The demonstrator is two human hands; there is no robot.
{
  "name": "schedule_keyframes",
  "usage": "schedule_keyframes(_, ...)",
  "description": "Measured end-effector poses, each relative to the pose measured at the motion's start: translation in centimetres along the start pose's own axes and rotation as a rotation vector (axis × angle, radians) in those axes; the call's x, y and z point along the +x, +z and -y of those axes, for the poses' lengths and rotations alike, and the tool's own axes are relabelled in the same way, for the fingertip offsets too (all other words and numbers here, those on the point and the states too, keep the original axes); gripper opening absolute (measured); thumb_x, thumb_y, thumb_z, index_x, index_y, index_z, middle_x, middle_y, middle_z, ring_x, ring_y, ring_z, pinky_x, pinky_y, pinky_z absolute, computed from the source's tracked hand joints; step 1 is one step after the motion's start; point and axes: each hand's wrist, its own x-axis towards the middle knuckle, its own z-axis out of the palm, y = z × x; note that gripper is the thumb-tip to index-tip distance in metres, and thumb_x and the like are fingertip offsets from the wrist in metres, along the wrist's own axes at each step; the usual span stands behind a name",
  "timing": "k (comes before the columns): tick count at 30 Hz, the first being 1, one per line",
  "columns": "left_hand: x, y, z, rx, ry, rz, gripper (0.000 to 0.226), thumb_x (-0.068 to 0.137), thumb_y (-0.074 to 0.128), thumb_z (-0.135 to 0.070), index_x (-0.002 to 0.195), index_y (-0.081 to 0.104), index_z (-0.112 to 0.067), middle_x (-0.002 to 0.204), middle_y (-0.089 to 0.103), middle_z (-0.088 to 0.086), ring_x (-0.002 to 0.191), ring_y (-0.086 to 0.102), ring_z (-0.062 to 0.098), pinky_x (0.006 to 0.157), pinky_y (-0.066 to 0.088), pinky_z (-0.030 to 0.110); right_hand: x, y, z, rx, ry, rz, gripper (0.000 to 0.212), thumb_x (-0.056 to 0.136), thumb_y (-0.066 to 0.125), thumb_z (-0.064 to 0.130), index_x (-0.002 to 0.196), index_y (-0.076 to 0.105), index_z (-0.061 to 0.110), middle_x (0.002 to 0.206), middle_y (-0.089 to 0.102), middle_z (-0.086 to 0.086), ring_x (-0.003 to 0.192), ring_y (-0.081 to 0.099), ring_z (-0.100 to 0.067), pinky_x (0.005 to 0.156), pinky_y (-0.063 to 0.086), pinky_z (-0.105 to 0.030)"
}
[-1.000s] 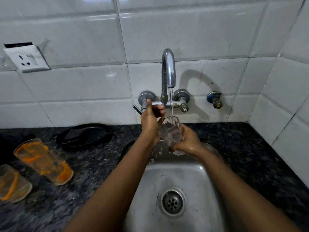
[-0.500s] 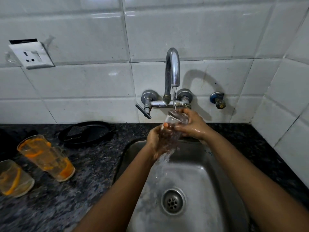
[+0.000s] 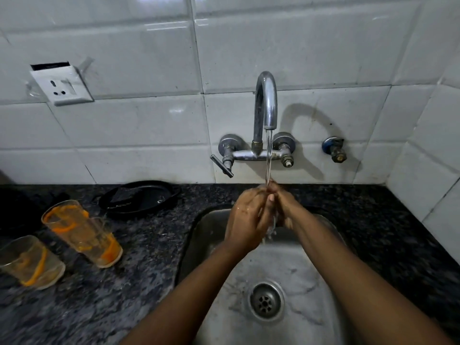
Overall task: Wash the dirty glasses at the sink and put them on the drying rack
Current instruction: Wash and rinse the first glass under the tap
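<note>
Over the steel sink [image 3: 293, 265], my left hand [image 3: 245, 220] and my right hand [image 3: 286, 207] are pressed together under the stream from the chrome tap [image 3: 266, 100]. Between the palms they hold a clear glass [image 3: 272, 227]. Only a wet sliver of it shows, and water drips off its lower end. On the dark counter [image 3: 149, 245] to the left stand dirty glasses with orange residue: a tall one [image 3: 72, 227] with another close behind it, and a shorter one [image 3: 29, 262] near the left edge.
A black plate [image 3: 139, 197] lies at the back of the counter by the wall. A wall socket [image 3: 63, 85] is on the tiles at upper left, and a small valve [image 3: 334, 151] is right of the tap. The drain [image 3: 266, 301] sits in the sink floor.
My left hand left the tap lever and came to the glass. The glass, upright under the stream before, is now lower and enclosed between both hands.
</note>
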Motion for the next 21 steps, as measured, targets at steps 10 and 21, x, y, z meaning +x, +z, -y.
schedule_keyframes(10,5.2,1.9,-2.2,-0.295,-0.521,0.047,0.036,0.095,0.046,-0.035,0.113,0.063,-0.009,0.109,0.069,0.013,0.089,0.065,0.021,0.075,0.054,0.028,-0.4,-2.4,0.5,0.146,-0.357,-0.410,0.060,0.070,0.054,0.069,0.096,0.055,0.015,0.098,0.065,-0.011,0.090,0.064,-0.031,0.080,0.055,-0.046)
schedule_keyframes(21,6.2,2.6,0.0,-1.109,-1.261,-0.141,0.049,0.073,0.072,-0.039,0.102,0.063,-0.001,0.092,0.068,0.016,0.074,0.065,0.030,0.083,0.055,0.046,-4.2,-5.1,-1.9,-0.328,-0.787,-0.079,0.067,0.065,0.081,0.033,0.122,0.045,0.038,0.124,0.048,0.010,0.115,0.052,-0.019,0.091,0.052,-0.037)
